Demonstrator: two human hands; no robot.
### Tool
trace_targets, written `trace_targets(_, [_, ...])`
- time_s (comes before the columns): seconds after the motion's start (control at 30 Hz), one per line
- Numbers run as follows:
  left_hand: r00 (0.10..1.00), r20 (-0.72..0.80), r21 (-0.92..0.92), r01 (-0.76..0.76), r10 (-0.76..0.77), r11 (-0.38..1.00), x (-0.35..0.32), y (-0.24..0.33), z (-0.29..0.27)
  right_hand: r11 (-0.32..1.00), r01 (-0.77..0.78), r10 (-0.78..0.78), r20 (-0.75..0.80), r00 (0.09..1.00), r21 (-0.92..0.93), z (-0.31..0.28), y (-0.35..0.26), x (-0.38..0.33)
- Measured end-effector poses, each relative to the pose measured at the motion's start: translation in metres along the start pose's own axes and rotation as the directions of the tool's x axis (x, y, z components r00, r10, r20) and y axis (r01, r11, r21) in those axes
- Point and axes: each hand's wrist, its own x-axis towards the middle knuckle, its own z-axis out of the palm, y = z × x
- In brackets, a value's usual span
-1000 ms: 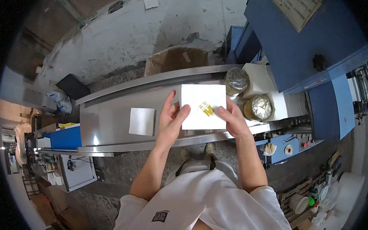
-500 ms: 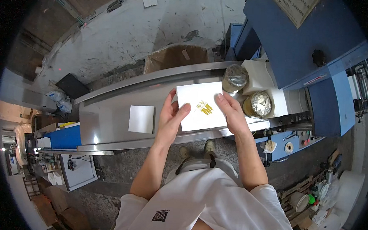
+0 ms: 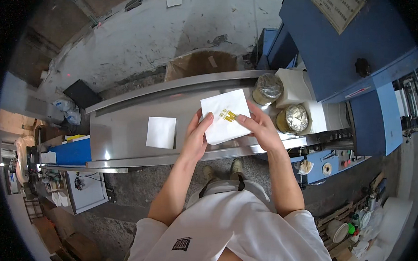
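Observation:
Between my two hands, over the metal table, is a small pad of white square paper, napkin-like, with a gold print facing up. My left hand grips its left edge, thumb on top and fingers underneath. On the right edge my right hand holds it, the thumb lying across the gold print. The pad is tilted, and its lower corner looks rounded. A second white square stack lies flat on the table to the left, with no print visible on top.
Two film-wrapped rolls with gold sides stand right of my hands, beside white paper stacks. A blue machine rises at the right. Beyond the table's raised far rim sits an open cardboard box. A blue block is at the left end.
The paper pad has turned and tilted in my hands. My right thumb has slid inward from the right edge onto the print. The stack on the table stays put.

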Motion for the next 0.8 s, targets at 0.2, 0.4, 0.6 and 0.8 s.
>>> trace_targets(0.2, [0.999, 0.016, 0.030, -0.041, 0.040, 0.999, -0.003, 0.002, 0.003, 1.000, 0.018, -0.018, 0.004, 1.000, 0.018, -0.002, 0.006, 0.002])
trace_targets(0.4, [0.971, 0.036, 0.171, -0.240, 0.238, 0.956, -0.011, 0.008, 0.015, 0.987, 0.087, -0.089, 0.011, 0.996, 0.132, -0.002, 0.011, 0.002])
trace_targets(0.6, [0.975, 0.025, 0.089, -0.221, 0.220, 0.971, -0.007, 0.001, 0.010, 0.970, 0.242, -0.242, 0.027, 0.970, 0.017, -0.002, 0.012, -0.005])
trace_targets(0.8, [0.933, -0.180, 0.573, -0.157, 0.311, 0.805, 0.015, -0.042, -0.020, 0.660, 0.336, -0.525, -0.094, 0.846, -0.672, 0.007, 0.044, 0.004])
